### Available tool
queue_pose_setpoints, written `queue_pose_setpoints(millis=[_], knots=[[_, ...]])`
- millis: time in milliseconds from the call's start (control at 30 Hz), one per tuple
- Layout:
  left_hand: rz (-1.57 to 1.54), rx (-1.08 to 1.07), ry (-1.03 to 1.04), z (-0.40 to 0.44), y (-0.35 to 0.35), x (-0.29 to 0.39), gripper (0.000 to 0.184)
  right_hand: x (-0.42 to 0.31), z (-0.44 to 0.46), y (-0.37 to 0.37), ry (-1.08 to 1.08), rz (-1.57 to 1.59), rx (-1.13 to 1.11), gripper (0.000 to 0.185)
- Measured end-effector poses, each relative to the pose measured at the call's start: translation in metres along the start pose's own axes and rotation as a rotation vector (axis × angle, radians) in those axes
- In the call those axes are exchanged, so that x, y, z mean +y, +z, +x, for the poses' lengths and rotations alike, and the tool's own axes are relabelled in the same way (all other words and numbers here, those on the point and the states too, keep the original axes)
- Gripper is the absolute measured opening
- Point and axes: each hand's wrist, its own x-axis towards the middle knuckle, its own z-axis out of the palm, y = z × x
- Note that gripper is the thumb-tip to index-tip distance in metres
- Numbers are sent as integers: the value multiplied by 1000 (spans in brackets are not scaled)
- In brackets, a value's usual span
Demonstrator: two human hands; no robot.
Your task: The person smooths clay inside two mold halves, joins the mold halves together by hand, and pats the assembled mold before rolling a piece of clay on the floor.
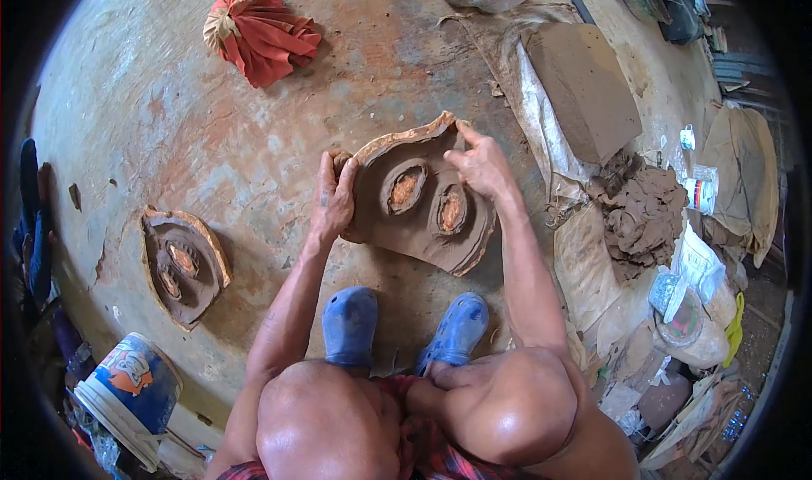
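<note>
In front of my feet is a clay-lined mould point(385, 226), tilted, with a rough tan rim and a wet brown clay layer inside. Two oval raised rings stand in it, each around an orange-tan hollow. My left hand point(337, 194) grips its left edge, thumb on the near side and fingers partly hidden behind. At the upper right edge my right hand point(482, 167) is closed over the rim, its thumb against the clay inside. A smaller similar mould point(203, 290) lies on the floor to the left.
A red cloth bundle point(264, 36) lies at the upper left. On the right are a flat clay slab point(584, 91), a heap of wet clay point(647, 213) and plastic containers point(668, 294). A blue and white bucket point(139, 378) lies tipped at the lower left. Blue clogs point(349, 319) are on my feet.
</note>
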Motion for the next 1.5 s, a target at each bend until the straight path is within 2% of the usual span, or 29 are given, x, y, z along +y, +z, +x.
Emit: queue_pose_setpoints(millis=[167, 267, 367, 467, 600, 667, 733, 800, 867, 900, 1033, 1133, 1167, 1267, 1367, 1433, 1500], knots=[[26, -8, -15, 2, 1, 15, 22, -1, 0, 14, 9, 64, 18, 84], [62, -4, -21, -2, 0, 21, 22, 7, 0, 13, -3, -29, -14, 86], [59, -10, -9, 0, 1, 24, 23, -12, 3, -6, -70, -332, -100, 84], [36, -15, -27, 4, 1, 11, 24, -23, 4, -23, 5, -310, -113, 86], [50, 1, -17, 0, 0, 15, 25, -10, 14, -5, 56, -258, -121, 89], [85, 20, -14, 0, 0, 22, 25, -9, 11, 0, -3, -308, -86, 93], [119, 20, -12, -3, 2, 26, 26, -19, 3, 4, 58, -399, -120, 93], [128, 42, -41, -2, 3, 25, 27, -22, 1, 5, 29, -434, -85, 91], [114, 37, -37, -2, 2, 21, 27, -12, 7, 2, -58, -476, -179, 88], [100, 28, -18, -2, 2, 18, 28, -17, 8, -6, -20, -427, -250, 86], [113, 55, -37, -4, 2, 18, 28, -17, -3, 2, -126, -578, -120, 80], [183, 49, -41, 3, -1, 24, 30, -25, -6, 7, -15, -686, -185, 79], [146, 44, -48, 2, 0, 19, 30, -25, 0, -1, -67, -695, -262, 92], [54, 20, -60, -2, 2, 17, 30, -22, 2, 14, 30, -778, -262, 92], [97, 23, -21, -1, 1, 15, 31, -26, 1, 4, -63, -768, -218, 83], [-16, 7, -24, 2, 3, 9, 32, -24, 7, -15, -178, -708, -199, 74], [81, 41, -9, 7, 2, 8, 33, -31, -2, -26, -137, -693, -194, 73]])
